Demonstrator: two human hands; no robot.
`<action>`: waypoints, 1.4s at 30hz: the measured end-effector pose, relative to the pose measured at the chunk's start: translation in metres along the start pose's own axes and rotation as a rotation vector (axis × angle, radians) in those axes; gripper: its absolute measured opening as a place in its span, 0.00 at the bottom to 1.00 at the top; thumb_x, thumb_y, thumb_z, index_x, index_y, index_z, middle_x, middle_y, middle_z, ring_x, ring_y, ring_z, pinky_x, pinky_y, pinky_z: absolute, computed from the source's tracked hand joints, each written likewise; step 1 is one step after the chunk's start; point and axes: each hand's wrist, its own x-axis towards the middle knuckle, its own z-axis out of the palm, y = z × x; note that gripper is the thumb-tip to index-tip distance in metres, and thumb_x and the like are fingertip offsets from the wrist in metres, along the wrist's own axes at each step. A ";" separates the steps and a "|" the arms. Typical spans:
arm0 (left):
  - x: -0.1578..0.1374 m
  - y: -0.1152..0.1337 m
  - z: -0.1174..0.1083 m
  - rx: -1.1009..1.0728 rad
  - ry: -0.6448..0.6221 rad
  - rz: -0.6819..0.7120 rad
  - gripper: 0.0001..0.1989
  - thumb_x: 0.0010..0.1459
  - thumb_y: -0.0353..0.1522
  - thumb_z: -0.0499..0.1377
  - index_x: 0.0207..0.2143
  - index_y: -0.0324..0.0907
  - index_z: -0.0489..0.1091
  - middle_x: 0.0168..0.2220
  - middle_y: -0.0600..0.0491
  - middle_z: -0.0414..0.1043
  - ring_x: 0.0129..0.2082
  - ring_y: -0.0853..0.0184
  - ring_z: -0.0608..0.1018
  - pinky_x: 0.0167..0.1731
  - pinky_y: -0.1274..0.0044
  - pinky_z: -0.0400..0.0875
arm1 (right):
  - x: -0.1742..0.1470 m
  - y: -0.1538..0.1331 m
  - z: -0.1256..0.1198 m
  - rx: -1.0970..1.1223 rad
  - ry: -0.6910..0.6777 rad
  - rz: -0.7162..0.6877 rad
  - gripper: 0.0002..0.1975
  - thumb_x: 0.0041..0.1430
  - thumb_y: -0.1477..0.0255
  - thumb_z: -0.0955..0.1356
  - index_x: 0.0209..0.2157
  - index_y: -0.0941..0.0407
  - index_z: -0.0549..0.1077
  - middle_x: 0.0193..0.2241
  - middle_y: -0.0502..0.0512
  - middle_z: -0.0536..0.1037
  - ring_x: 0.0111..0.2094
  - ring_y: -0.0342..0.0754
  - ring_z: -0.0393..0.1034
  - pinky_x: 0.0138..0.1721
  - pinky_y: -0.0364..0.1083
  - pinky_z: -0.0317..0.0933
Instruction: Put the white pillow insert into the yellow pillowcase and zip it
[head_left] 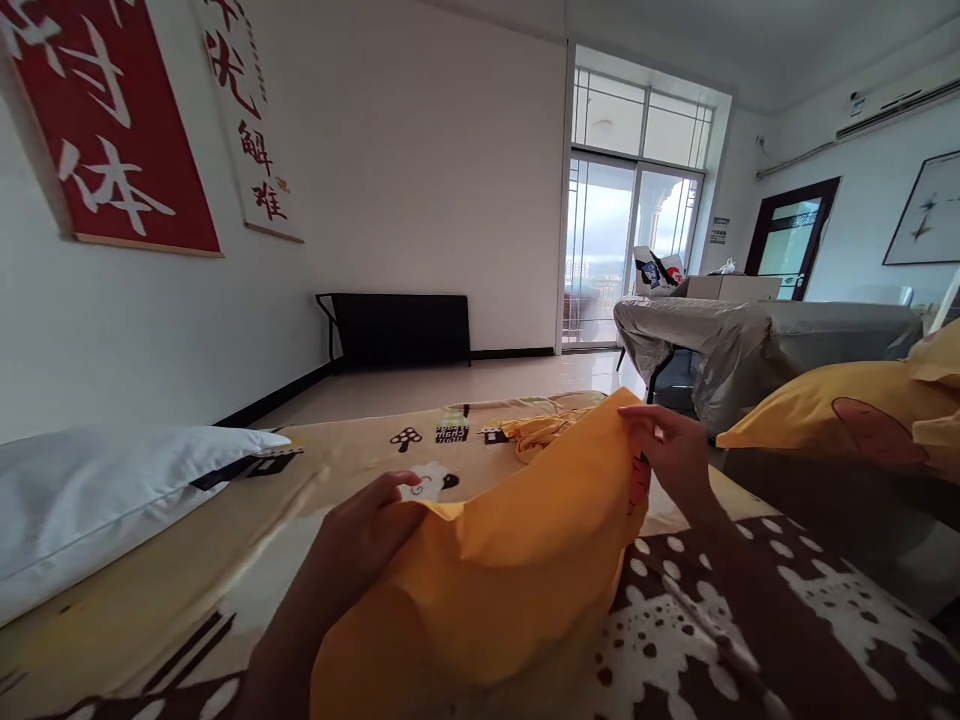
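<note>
A yellow pillowcase (517,550) hangs between my two hands over the bed, its upper edge sagging in the middle. My left hand (367,535) pinches its near left corner, thumb and fingers closed on the cloth. At the far right corner, my right hand (671,450) grips the fabric between thumb and fingers. Part of a printed orange figure shows along the right side of the cloth. Behind it, a crumpled piece of yellow cloth (547,430) lies on the patterned bedsheet (337,470). The lower part of the pillowcase runs out of the frame.
A white pillow (112,500) lies at the left. Yellow pillows (817,400) rest at the right. Beyond the bed, a plastic-covered table (750,330) holds boxes and bags. A folded black table (397,328) leans by the wall near the sliding glass door (634,240).
</note>
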 end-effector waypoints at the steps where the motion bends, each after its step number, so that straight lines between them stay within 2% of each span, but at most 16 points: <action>1: 0.001 0.001 0.002 0.007 -0.044 -0.002 0.15 0.52 0.42 0.54 0.39 0.45 0.70 0.30 0.56 0.73 0.29 0.69 0.74 0.31 0.81 0.66 | 0.010 -0.007 -0.004 -0.094 -0.016 -0.064 0.13 0.46 0.73 0.64 0.30 0.55 0.80 0.20 0.48 0.74 0.21 0.40 0.62 0.24 0.41 0.56; 4: 0.002 0.005 0.009 -0.001 -0.139 0.015 0.19 0.53 0.45 0.54 0.44 0.46 0.68 0.41 0.53 0.74 0.39 0.64 0.75 0.39 0.77 0.67 | 0.046 -0.033 -0.020 -0.303 -0.029 -0.223 0.13 0.47 0.74 0.63 0.30 0.55 0.80 0.15 0.46 0.69 0.18 0.39 0.58 0.23 0.41 0.53; 7: 0.003 0.011 0.017 -0.063 -0.208 0.006 0.27 0.52 0.47 0.56 0.52 0.47 0.60 0.43 0.51 0.73 0.40 0.61 0.75 0.41 0.74 0.67 | 0.080 -0.063 -0.034 -0.432 -0.001 -0.378 0.14 0.49 0.76 0.63 0.34 0.54 0.80 0.20 0.48 0.75 0.21 0.42 0.63 0.25 0.42 0.56; 9: 0.003 0.013 0.022 -0.107 -0.274 0.008 0.29 0.51 0.46 0.56 0.53 0.46 0.59 0.42 0.50 0.73 0.40 0.59 0.75 0.40 0.72 0.67 | 0.098 -0.083 -0.038 -0.513 0.026 -0.511 0.17 0.50 0.79 0.62 0.37 0.53 0.79 0.26 0.49 0.78 0.24 0.43 0.67 0.28 0.44 0.58; 13: 0.003 0.005 0.032 -0.140 -0.422 0.002 0.28 0.48 0.45 0.58 0.50 0.42 0.61 0.35 0.51 0.73 0.33 0.62 0.73 0.35 0.74 0.66 | 0.127 -0.116 -0.040 -0.710 0.093 -0.699 0.20 0.52 0.81 0.60 0.41 0.53 0.78 0.36 0.50 0.80 0.34 0.44 0.72 0.34 0.44 0.58; 15: 0.004 -0.008 0.039 -0.212 -0.533 0.029 0.28 0.47 0.45 0.60 0.48 0.41 0.63 0.35 0.52 0.71 0.32 0.65 0.71 0.33 0.76 0.64 | 0.139 -0.128 -0.042 -0.839 0.132 -0.768 0.21 0.53 0.80 0.60 0.44 0.52 0.77 0.39 0.50 0.79 0.36 0.44 0.72 0.33 0.44 0.56; 18: 0.004 -0.030 0.057 -0.383 -0.811 0.085 0.22 0.44 0.44 0.61 0.39 0.40 0.69 0.31 0.55 0.69 0.30 0.69 0.68 0.28 0.80 0.61 | 0.154 -0.143 -0.047 -1.024 0.198 -0.850 0.23 0.52 0.80 0.60 0.47 0.51 0.75 0.39 0.49 0.79 0.33 0.44 0.71 0.29 0.45 0.50; 20: 0.004 -0.040 0.070 -0.416 -0.920 0.073 0.17 0.42 0.42 0.61 0.31 0.38 0.71 0.23 0.57 0.65 0.25 0.72 0.65 0.24 0.81 0.56 | 0.160 -0.151 -0.051 -1.091 0.255 -0.882 0.24 0.52 0.80 0.60 0.48 0.51 0.74 0.39 0.50 0.79 0.30 0.44 0.70 0.27 0.45 0.46; 23: 0.002 -0.045 0.088 -0.417 -0.948 0.066 0.11 0.41 0.37 0.60 0.25 0.38 0.70 0.20 0.58 0.62 0.22 0.74 0.62 0.22 0.82 0.53 | 0.166 -0.157 -0.056 -1.120 0.310 -0.919 0.23 0.54 0.80 0.59 0.48 0.51 0.74 0.40 0.51 0.78 0.30 0.44 0.69 0.27 0.45 0.45; 27: -0.003 -0.038 0.106 -0.469 -1.025 0.055 0.09 0.39 0.36 0.60 0.22 0.38 0.70 0.19 0.58 0.64 0.22 0.74 0.64 0.22 0.82 0.55 | 0.173 -0.159 -0.064 -1.163 0.347 -0.932 0.21 0.56 0.77 0.60 0.48 0.51 0.74 0.39 0.51 0.78 0.29 0.44 0.69 0.26 0.45 0.43; 29: -0.008 -0.032 0.114 -0.502 -1.086 0.039 0.12 0.38 0.37 0.61 0.25 0.38 0.72 0.23 0.56 0.69 0.25 0.71 0.68 0.23 0.82 0.60 | 0.178 -0.158 -0.068 -1.189 0.373 -0.936 0.20 0.56 0.76 0.60 0.48 0.51 0.73 0.38 0.51 0.78 0.29 0.44 0.68 0.25 0.45 0.41; 31: -0.014 -0.025 0.122 -0.529 -1.144 0.036 0.16 0.38 0.39 0.61 0.31 0.40 0.74 0.31 0.55 0.75 0.30 0.67 0.73 0.28 0.80 0.66 | 0.182 -0.159 -0.073 -1.201 0.406 -0.936 0.20 0.56 0.76 0.60 0.48 0.50 0.74 0.37 0.51 0.78 0.28 0.43 0.67 0.25 0.45 0.40; 33: -0.019 -0.020 0.128 -0.519 -1.166 0.053 0.21 0.37 0.39 0.63 0.38 0.43 0.74 0.38 0.55 0.76 0.36 0.64 0.74 0.33 0.80 0.68 | 0.186 -0.160 -0.080 -1.205 0.414 -0.922 0.20 0.56 0.76 0.61 0.48 0.50 0.73 0.37 0.51 0.78 0.28 0.43 0.67 0.25 0.46 0.39; 36: -0.022 -0.016 0.135 -0.449 -1.122 0.070 0.22 0.37 0.36 0.63 0.39 0.44 0.74 0.39 0.55 0.76 0.36 0.64 0.74 0.30 0.81 0.67 | 0.188 -0.163 -0.093 -1.207 0.405 -0.902 0.20 0.57 0.75 0.60 0.49 0.50 0.72 0.40 0.52 0.77 0.32 0.45 0.69 0.27 0.46 0.39; 38: -0.021 -0.016 0.138 -0.410 -1.072 0.076 0.18 0.38 0.34 0.60 0.36 0.42 0.74 0.34 0.56 0.75 0.32 0.66 0.73 0.25 0.82 0.64 | 0.189 -0.163 -0.105 -1.208 0.428 -0.875 0.19 0.58 0.75 0.60 0.49 0.50 0.72 0.41 0.52 0.77 0.35 0.46 0.70 0.28 0.47 0.39; 42: -0.019 -0.019 0.145 -0.366 -0.908 0.095 0.09 0.41 0.33 0.53 0.25 0.39 0.70 0.24 0.57 0.68 0.25 0.70 0.67 0.23 0.82 0.59 | 0.190 -0.158 -0.134 -1.256 0.439 -0.812 0.19 0.57 0.75 0.60 0.49 0.50 0.72 0.41 0.54 0.77 0.37 0.48 0.71 0.27 0.47 0.38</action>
